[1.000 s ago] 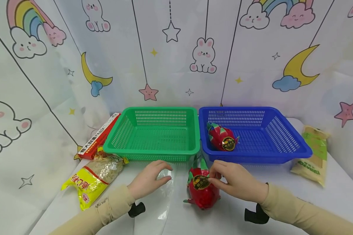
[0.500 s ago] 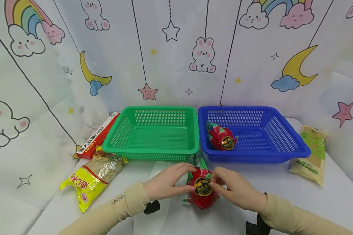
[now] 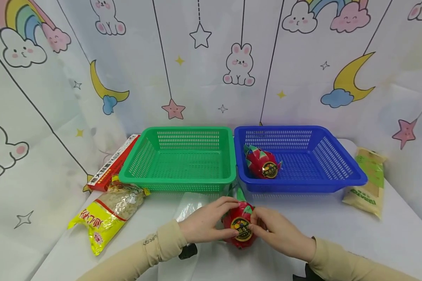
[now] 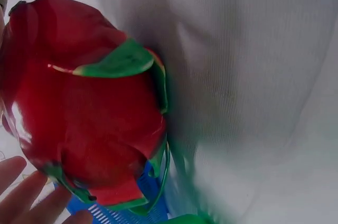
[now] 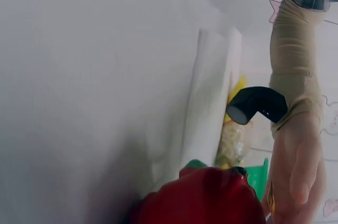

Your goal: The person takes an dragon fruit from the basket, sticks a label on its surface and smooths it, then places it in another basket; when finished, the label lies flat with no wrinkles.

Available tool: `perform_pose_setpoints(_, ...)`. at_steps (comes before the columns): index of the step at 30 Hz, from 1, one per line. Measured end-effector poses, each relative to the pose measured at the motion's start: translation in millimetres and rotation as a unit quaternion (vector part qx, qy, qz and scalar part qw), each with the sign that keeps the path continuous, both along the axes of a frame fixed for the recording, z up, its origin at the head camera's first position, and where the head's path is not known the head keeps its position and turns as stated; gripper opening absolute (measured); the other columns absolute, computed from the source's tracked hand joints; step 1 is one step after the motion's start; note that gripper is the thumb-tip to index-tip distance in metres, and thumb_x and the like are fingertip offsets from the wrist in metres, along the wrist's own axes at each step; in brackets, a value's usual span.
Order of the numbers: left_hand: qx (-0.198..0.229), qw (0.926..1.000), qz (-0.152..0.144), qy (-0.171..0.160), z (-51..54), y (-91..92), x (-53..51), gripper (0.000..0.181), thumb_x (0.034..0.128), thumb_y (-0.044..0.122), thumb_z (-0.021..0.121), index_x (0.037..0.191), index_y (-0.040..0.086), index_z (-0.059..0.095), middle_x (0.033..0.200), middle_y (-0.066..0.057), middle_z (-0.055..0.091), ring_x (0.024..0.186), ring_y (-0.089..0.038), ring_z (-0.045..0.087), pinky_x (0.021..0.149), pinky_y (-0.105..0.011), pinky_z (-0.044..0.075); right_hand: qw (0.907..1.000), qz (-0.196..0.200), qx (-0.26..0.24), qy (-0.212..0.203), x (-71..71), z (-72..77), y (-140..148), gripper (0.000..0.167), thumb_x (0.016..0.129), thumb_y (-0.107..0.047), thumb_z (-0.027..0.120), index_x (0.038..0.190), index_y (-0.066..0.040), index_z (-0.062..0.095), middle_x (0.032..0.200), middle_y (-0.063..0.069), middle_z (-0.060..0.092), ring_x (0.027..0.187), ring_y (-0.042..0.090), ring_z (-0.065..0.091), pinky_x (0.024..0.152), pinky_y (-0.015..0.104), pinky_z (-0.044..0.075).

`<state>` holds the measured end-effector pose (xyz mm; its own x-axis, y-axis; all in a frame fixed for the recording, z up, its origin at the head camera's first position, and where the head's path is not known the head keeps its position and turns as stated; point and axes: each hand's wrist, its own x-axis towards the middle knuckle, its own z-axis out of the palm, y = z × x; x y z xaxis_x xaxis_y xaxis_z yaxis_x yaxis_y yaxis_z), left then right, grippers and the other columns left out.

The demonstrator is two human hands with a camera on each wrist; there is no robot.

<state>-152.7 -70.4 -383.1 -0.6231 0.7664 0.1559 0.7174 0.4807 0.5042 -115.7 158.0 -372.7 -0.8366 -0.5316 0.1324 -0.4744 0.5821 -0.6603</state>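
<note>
A red dragon fruit (image 3: 247, 208) with green leaf tips stands on the table before the baskets; in the left wrist view the fruit (image 4: 90, 102) fills the left side. It bears a round black and gold sticker (image 3: 242, 229). My left hand (image 3: 211, 220) holds the fruit from the left, fingers at its upper side and thumb at the sticker. My right hand (image 3: 279, 230) pinches the sticker's right edge between thumb and curled forefinger. How far the sticker stands off the skin, I cannot tell. A second dragon fruit (image 3: 261, 162) lies in the blue basket (image 3: 302, 186).
A green basket (image 3: 177, 182) stands left of the blue one. Further left lie a red pasta box (image 3: 112, 164) and a yellow food bag (image 3: 102, 222). A clear plastic bag (image 3: 191, 205) lies under my left arm. At the right is a green and tan packet (image 3: 369, 183).
My left hand has moved right from beside the fruit onto its left side. The right hand keeps its pinch on the sticker's edge. The view has shifted slightly.
</note>
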Motion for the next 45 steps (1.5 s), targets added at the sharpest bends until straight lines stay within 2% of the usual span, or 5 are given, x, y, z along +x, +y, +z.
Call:
perform_pose_setpoints(15,0.017,0.9995,0.006,0.025,-8.2,2.4,3.6,0.063,0.0812,0.043,0.067,0.131,0.010,0.046,0.138,-0.002,0.038,0.121,-0.012,0.046,0.095,-0.020,0.043,0.9957,-0.050,0.054,0.056,3.6,-5.4,-2.6,0.018,0.084,-0.020,0.066,0.083,-0.017,0.048,0.071,-0.010,0.045,0.061,0.000,0.042,0.051,0.017,0.037)
perform_pose_setpoints(22,0.020,0.9990,0.028,0.029,-11.1,8.1,1.8,0.077,0.0749,0.050,0.070,0.136,0.014,0.041,0.139,-0.006,0.034,0.125,-0.018,0.040,0.098,-0.030,0.043,0.9793,-0.089,0.087,0.159,1.1,-16.7,-11.5,0.063,0.081,-0.046,0.066,0.123,-0.003,0.046,0.123,0.009,0.051,0.114,0.024,0.050,0.092,0.042,0.046)
perform_pose_setpoints(32,0.011,0.9995,0.030,0.009,-15.0,10.2,-2.7,0.078,0.0732,0.045,0.072,0.138,0.016,0.038,0.142,-0.008,0.030,0.130,-0.022,0.031,0.103,-0.036,0.039,0.9967,-0.064,0.018,-0.047,-6.8,-28.0,-12.4,0.067,0.095,-0.044,0.043,0.145,-0.004,0.023,0.140,0.013,0.038,0.128,0.032,0.039,0.099,0.053,0.038)
perform_pose_setpoints(39,0.034,0.9967,0.029,-0.067,-14.9,6.0,-6.1,0.050,0.0921,0.034,0.054,0.138,0.020,0.040,0.143,-0.004,0.029,0.131,-0.021,0.028,0.103,-0.039,0.038,0.9980,-0.026,-0.006,-0.057,-7.5,-24.0,-7.7,0.060,0.098,-0.036,0.040,0.145,-0.004,0.020,0.141,0.016,0.036,0.129,0.035,0.036,0.098,0.055,0.038)
perform_pose_setpoints(45,0.051,0.9954,0.041,-0.070,-16.1,6.7,-5.1,0.042,0.0958,0.030,0.049,0.136,0.021,0.043,0.142,-0.003,0.032,0.130,-0.021,0.030,0.103,-0.041,0.037,0.9975,0.008,0.005,-0.070,-10.2,-22.2,0.9,0.067,0.095,-0.039,0.046,0.147,-0.007,0.017,0.145,0.018,0.030,0.131,0.038,0.033,0.098,0.057,0.037)
